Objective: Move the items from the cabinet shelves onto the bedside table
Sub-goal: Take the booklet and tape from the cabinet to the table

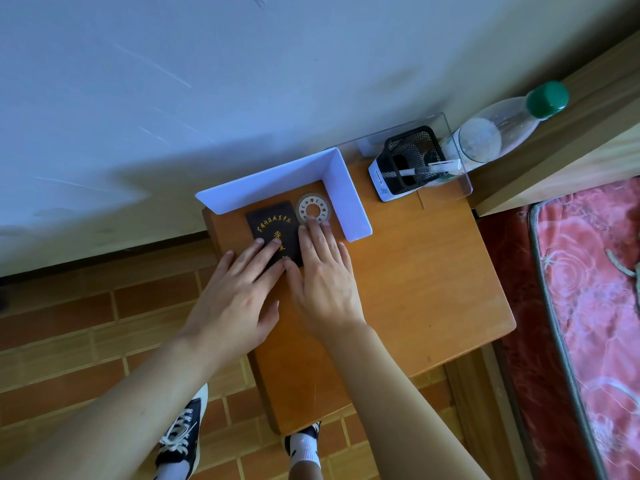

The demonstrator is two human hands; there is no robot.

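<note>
Soft daylight is cast evenly; a broad shadow is thrown across the wall (138, 188) at left; edges are bent by wide-angle distortion.

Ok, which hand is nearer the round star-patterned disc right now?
Right. The right hand has its fingertips touching the disc's near edge. The left hand lies flat on the dark booklet beside the disc, apart from it.
</note>
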